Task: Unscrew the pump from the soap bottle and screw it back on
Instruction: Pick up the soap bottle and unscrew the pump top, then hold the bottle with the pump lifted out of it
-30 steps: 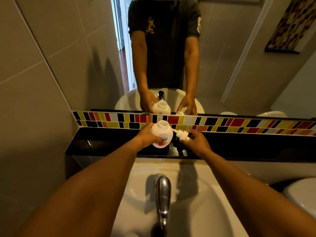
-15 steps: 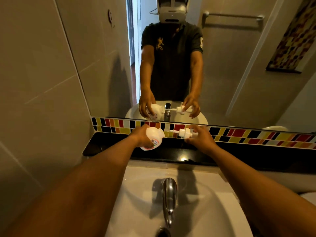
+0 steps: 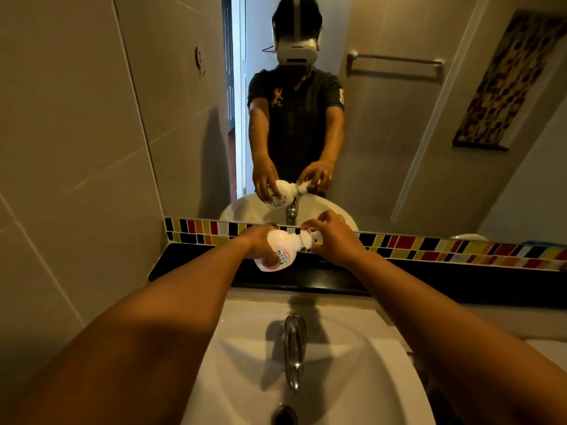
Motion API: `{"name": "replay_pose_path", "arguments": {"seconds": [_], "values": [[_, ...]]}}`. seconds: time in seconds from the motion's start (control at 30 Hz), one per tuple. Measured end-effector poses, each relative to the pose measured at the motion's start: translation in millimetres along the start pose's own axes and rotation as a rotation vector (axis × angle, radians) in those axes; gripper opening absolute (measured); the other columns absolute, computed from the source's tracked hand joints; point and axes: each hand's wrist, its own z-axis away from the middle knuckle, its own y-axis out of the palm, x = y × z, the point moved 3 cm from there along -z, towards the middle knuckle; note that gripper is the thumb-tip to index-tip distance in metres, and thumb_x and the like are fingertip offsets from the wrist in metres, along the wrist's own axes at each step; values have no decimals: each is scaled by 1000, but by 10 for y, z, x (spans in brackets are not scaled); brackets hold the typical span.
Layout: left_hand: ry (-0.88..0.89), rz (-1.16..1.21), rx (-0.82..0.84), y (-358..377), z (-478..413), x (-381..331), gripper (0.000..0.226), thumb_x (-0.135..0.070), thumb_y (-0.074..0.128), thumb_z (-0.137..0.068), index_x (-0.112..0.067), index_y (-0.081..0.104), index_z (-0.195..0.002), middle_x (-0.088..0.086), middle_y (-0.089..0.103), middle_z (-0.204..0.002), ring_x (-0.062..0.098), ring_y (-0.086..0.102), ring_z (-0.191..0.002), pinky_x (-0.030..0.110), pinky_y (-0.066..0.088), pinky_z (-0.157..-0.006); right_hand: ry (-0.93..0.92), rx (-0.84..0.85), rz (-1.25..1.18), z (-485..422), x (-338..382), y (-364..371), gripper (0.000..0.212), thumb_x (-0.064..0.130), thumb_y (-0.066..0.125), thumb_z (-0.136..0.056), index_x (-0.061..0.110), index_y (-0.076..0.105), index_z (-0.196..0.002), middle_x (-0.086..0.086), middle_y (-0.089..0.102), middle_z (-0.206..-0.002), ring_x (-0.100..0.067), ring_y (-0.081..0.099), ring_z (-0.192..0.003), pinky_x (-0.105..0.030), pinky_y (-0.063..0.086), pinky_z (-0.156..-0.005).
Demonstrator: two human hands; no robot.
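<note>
A white soap bottle (image 3: 280, 250) with a red and green label is held tilted, neck pointing right, above the black ledge (image 3: 196, 265). My left hand (image 3: 256, 240) grips its body from the left. The white pump (image 3: 308, 239) sits at the bottle's neck, and my right hand (image 3: 333, 237) is closed around it from the right, hiding most of the pump. Whether the pump's thread is engaged cannot be seen.
A white basin (image 3: 352, 363) with a chrome tap (image 3: 294, 342) lies below my arms. A strip of coloured tiles (image 3: 429, 245) runs behind the ledge, under a mirror (image 3: 383, 133) reflecting the person. Grey tiled wall (image 3: 61, 148) stands at the left.
The pump, held apart to the right of the open bottle earlier, has been brought onto the bottle's neck. The bottle tipped over toward the right. The view has lifted upward.
</note>
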Motion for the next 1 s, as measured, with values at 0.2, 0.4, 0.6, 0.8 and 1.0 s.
{"name": "replay_pose_path", "arguments": {"seconds": [0.2,0.4,0.6,0.8,1.0], "values": [[29,8,13,9,27,-110,73,-18,85,-65,-20,52,-130,9,61,-128,31,57,-118,49,50,-100,-24,2,6,68,58,-23,52,29,76,-81,30,58,-130,-11,47,-129,-31,43,-119,-40,43,-96],[30,64,32,33,34,-112,70,-17,84,-67,-19,51,-129,9,61,-127,30,58,-118,50,50,-102,15,71,-115,44,42,-22,58,20,76,-81,28,54,-135,-13,44,-132,-34,44,-123,-40,43,-102],[48,149,57,49,34,-33,68,-16,84,-68,-19,52,-128,9,62,-127,30,58,-118,50,49,-102,249,80,-758,-17,41,-227,92,1,76,-78,30,26,-150,-20,50,-137,-32,60,-112,-27,56,-70],[57,304,63,30,45,-60,59,-16,84,-68,-17,58,-121,8,67,-120,27,63,-110,44,54,-96,364,34,-1083,10,25,-257,78,10,75,-81,21,35,-147,-13,51,-136,-25,60,-104,-21,52,-59],[61,398,72,-12,35,-109,54,-17,81,-73,-15,58,-122,8,66,-117,26,64,-108,39,57,-90,354,26,-1172,99,40,-133,52,4,71,-83,16,51,-129,-5,67,-107,-24,64,-96,-29,47,-68]]}}
